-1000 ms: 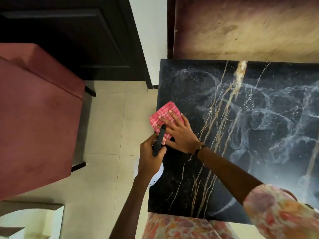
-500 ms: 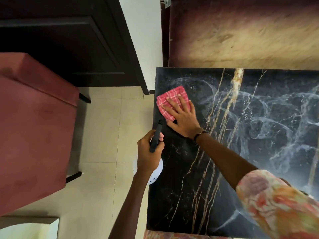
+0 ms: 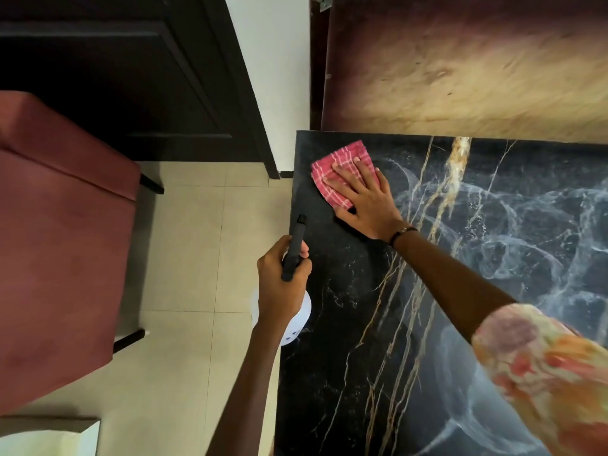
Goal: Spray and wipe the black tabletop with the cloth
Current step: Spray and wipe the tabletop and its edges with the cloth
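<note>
The black tabletop [image 3: 345, 324], veined in gold and white, fills the right half of the view. A folded red checked cloth [image 3: 332, 169] lies flat near its far left corner. My right hand [image 3: 362, 199] presses down on the cloth with fingers spread. My left hand [image 3: 279, 284] grips a white spray bottle [image 3: 301, 320] with a black nozzle [image 3: 294, 251], held just off the table's left edge and pointing toward the far end. Whitish smear streaks cover the tabletop to the right.
A red upholstered chair [image 3: 59, 245] on dark legs stands on the beige tiled floor [image 3: 197, 291] to the left. A dark door [image 3: 115, 77] is behind it. A brown wooden panel [image 3: 460, 60] rises along the table's far edge.
My right hand has slid the cloth away from me along the left edge, up to the far left corner. My left hand with the bottle stayed about where it was.
</note>
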Demonstrator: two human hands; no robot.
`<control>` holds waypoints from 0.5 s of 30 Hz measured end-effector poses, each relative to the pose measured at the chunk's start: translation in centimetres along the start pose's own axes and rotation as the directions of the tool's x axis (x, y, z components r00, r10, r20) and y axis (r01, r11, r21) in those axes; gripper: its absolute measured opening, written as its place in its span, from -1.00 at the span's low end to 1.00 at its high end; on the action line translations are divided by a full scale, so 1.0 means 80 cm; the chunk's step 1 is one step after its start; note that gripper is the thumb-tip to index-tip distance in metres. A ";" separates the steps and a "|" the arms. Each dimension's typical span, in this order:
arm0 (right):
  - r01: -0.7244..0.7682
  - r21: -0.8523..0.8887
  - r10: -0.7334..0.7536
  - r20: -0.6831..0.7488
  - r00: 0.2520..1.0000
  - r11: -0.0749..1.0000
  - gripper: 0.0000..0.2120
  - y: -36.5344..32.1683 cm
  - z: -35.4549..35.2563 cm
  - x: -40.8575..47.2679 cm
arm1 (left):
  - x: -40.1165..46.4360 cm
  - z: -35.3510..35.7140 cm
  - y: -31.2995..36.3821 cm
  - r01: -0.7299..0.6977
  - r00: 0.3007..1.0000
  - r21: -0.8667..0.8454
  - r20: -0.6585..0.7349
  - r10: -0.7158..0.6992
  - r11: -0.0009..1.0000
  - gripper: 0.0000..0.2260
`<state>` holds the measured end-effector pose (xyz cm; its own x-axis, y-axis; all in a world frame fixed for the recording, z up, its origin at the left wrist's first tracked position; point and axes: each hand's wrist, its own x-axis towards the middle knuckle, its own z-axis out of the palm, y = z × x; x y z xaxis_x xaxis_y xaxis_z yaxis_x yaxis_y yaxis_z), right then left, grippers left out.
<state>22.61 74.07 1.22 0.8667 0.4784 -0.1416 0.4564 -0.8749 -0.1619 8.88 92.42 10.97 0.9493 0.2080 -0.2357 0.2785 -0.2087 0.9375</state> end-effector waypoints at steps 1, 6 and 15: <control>-0.043 0.020 0.043 -0.002 0.999 0.999 -0.41 -0.013 -0.001 0.019 | 0.001 0.000 0.001 -0.005 1.000 -0.006 -0.001 0.005 1.000 -0.94; 0.099 -0.007 -0.099 0.037 0.994 0.995 -0.42 -0.066 0.014 0.031 | 0.011 0.005 0.006 0.002 1.000 -0.015 0.009 -0.002 1.000 -0.94; 0.096 -0.041 -0.097 -0.021 0.995 0.995 -0.41 0.048 -0.001 0.009 | 0.015 0.008 0.006 0.016 1.000 -0.078 0.007 -0.016 0.997 -0.86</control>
<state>24.97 71.04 0.54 0.8225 0.5591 -0.1043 0.5453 -0.8273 -0.1349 10.21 91.94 10.95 0.9457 0.2050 -0.2522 0.2816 -0.1297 0.9507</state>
